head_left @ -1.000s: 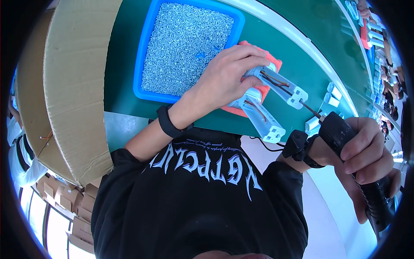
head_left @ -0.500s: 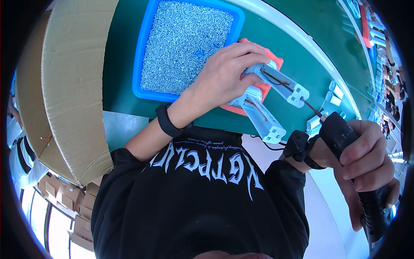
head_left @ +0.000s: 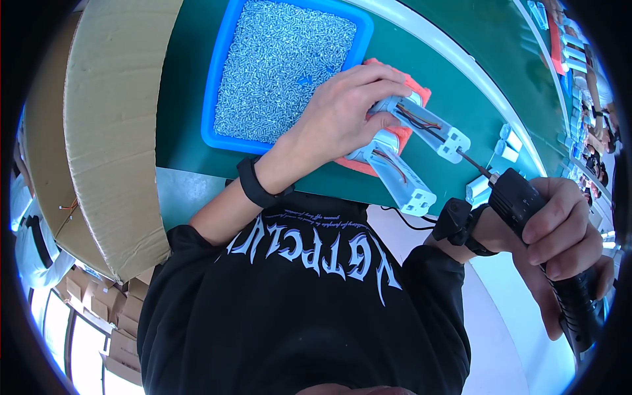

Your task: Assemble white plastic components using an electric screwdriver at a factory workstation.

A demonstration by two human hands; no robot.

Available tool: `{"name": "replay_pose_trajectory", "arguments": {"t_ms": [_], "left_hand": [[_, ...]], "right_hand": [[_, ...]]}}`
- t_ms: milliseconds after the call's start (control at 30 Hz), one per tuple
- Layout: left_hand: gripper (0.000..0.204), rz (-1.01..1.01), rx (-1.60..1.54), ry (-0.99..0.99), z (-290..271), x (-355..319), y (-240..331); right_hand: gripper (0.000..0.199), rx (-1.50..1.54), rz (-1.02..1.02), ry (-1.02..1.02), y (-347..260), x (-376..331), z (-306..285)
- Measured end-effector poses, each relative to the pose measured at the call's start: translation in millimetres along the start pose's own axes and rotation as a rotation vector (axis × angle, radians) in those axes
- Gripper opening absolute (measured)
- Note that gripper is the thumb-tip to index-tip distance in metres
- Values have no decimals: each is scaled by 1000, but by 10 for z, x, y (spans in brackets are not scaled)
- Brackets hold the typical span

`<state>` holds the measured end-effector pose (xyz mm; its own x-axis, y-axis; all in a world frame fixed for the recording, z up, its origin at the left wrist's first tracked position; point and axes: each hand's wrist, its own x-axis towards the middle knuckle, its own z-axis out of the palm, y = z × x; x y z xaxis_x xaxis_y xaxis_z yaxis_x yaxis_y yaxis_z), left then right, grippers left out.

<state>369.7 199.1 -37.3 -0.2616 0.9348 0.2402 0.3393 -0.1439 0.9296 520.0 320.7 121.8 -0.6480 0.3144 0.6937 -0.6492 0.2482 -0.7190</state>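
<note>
My left hand (head_left: 352, 105) is closed round the near end of a pale blue plastic housing (head_left: 431, 128) with brown and dark wires inside. A second such housing (head_left: 398, 174) lies beside it, close under my thumb. Both rest partly on an orange-red cloth (head_left: 418, 89). In my right hand (head_left: 559, 230) is a black electric screwdriver (head_left: 517, 197). Its long thin bit touches or nearly touches the far end face of the upper housing; whether a screw sits there is too small to tell.
A blue tray (head_left: 209, 108) full of small silver screws (head_left: 283, 66) stands on the green table (head_left: 187, 79). Cardboard (head_left: 118, 131) rises at the left. More pale parts (head_left: 508, 141) lie near the table's right edge. Other people are at work at the far right and far left.
The screwdriver and my right hand have shifted very slightly, with the bit still at the housing's end. My left hand keeps its hold.
</note>
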Motion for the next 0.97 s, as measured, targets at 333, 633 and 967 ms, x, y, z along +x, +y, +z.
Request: {"name": "replay_pose_trajectory", "arguments": {"t_ms": [333,633,967], "left_hand": [[39,-2,13,1,-3,-2,0],[40,30,70,28,-4,-4,52],[41,82,93,48,-153,-67,156]], "right_hand": [[51,-18,-18,-38,48,22,64],[69,79,-23,-67,165,20,116],[73,-40,-380,339,-858,-46,-129]]}}
